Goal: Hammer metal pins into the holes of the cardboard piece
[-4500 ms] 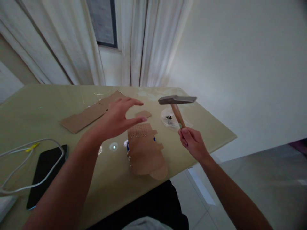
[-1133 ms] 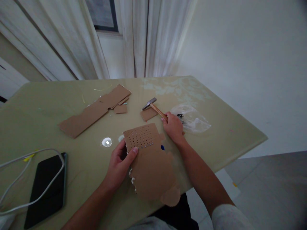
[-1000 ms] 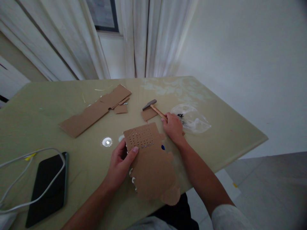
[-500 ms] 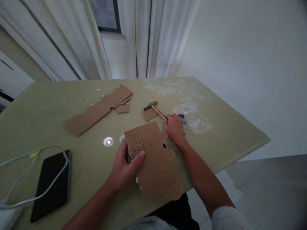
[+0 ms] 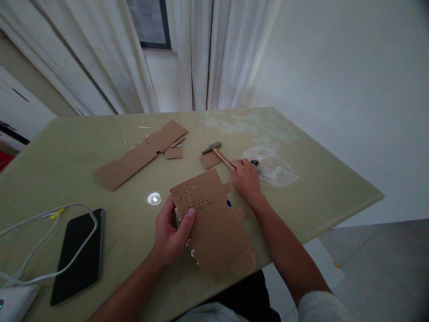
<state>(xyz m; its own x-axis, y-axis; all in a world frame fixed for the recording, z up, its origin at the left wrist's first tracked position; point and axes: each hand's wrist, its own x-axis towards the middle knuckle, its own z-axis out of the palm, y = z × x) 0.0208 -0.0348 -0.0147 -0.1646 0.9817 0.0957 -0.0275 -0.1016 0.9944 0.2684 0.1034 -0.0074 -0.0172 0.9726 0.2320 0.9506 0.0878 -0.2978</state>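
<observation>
Cardboard, brown and punched with a grid of small holes at its far end, lies near the front edge of the table (image 5: pixel 301 197); this perforated sheet (image 5: pixel 211 223) is tilted a little, its ragged near end reaching almost to the table's near edge. Along its left edge the left hand (image 5: pixel 172 228) grips it, thumb laid on top just below the holes and the other fingers curled under the edge. To the right and a little farther off, the right hand (image 5: pixel 246 181) rests on the table with its fingers closed around the near end of a wooden handle; that handle belongs to a small hammer (image 5: pixel 217 152), which lies flat with its grey metal head pointing far and left, resting on a small cardboard scrap (image 5: pixel 210 160). Just to the right of that hand is a crumpled clear plastic bag (image 5: pixel 273 167) with a few small dark pieces inside, too small to make out. Farther left on the table lies a long strip of cardboard (image 5: pixel 140 154) with another small cardboard offcut (image 5: pixel 173 153) beside its far end. At the near left, a dark phone (image 5: pixel 78 255) lies face up with a white cable (image 5: pixel 43 214) looped across it. Pale curtains (image 5: pixel 208 53) hang behind the far edge of the table.
</observation>
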